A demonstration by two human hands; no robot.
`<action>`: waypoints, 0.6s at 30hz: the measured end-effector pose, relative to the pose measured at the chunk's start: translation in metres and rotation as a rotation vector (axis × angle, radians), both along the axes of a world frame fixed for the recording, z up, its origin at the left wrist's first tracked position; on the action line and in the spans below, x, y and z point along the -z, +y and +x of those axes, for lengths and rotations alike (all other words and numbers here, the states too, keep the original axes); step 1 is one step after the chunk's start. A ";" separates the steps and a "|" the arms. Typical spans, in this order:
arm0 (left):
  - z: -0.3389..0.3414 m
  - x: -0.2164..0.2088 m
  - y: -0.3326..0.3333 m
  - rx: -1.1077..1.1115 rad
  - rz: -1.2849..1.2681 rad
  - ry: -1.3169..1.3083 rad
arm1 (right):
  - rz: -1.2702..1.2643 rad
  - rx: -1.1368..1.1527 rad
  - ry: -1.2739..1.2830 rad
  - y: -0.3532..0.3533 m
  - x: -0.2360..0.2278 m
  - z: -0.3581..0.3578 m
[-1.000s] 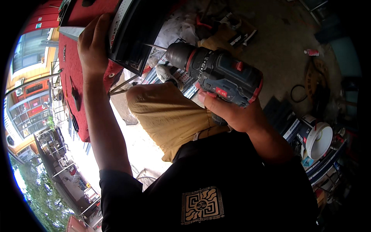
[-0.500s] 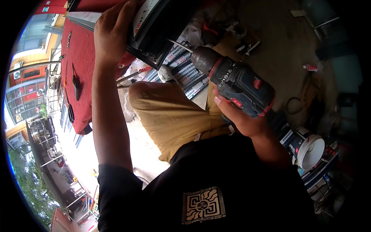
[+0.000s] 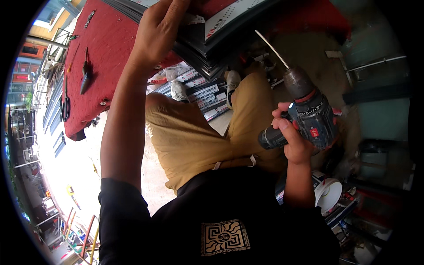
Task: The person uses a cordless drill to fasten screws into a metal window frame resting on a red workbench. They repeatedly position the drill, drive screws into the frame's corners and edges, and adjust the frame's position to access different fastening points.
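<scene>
My right hand [image 3: 297, 140] is wrapped round the grip of a cordless drill [image 3: 311, 115], black and dark blue with red trim. A long thin bit [image 3: 273, 49] sticks out of its chuck, pointing up and left, apart from the frame. At the top, my left hand [image 3: 158, 35] is closed over the edge of a dark frame [image 3: 198, 47] with layered, angled corners; some fingertips run to the picture's upper edge. White printed film [image 3: 227, 20] covers part of the frame, which lies over a red-covered table [image 3: 112, 48].
A screwdriver with a dark handle [image 3: 87, 77] and black-handled scissors [image 3: 66, 108] lie on the table's left side. Printed strips [image 3: 205, 98] lie on the floor by my shoes. A white bucket [image 3: 329, 194] stands at the lower right, near more stacked material.
The drill has swung right and away from the frame's corner, its bit now pointing more upward. My left hand stays on the frame, while the view has shifted.
</scene>
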State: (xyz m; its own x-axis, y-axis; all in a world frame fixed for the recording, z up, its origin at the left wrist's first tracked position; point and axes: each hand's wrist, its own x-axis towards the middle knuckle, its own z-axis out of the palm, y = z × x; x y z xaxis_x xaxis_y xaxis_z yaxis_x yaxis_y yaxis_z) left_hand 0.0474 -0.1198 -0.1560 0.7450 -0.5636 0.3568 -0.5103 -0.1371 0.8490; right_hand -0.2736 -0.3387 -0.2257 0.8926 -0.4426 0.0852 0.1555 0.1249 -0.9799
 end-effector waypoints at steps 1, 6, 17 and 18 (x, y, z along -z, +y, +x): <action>-0.003 0.001 0.001 -0.048 0.012 -0.095 | -0.017 -0.007 -0.006 0.000 -0.002 0.003; 0.008 -0.006 -0.007 -0.172 0.188 -0.585 | -0.147 0.102 -0.111 -0.005 -0.021 0.033; 0.010 0.008 -0.021 -0.253 0.124 -0.794 | -0.466 0.219 -0.243 -0.008 -0.075 0.108; 0.009 0.010 -0.022 -0.254 0.117 -0.786 | -0.475 0.218 -0.237 -0.009 -0.075 0.116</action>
State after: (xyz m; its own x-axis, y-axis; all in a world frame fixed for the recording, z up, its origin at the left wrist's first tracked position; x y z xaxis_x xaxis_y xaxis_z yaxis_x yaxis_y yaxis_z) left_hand 0.0568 -0.1416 -0.1655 0.4128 -0.4775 0.7756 -0.8898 -0.3931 0.2316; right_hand -0.1578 -0.3480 -0.1510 0.7175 -0.4782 0.5065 0.3505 -0.3805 -0.8558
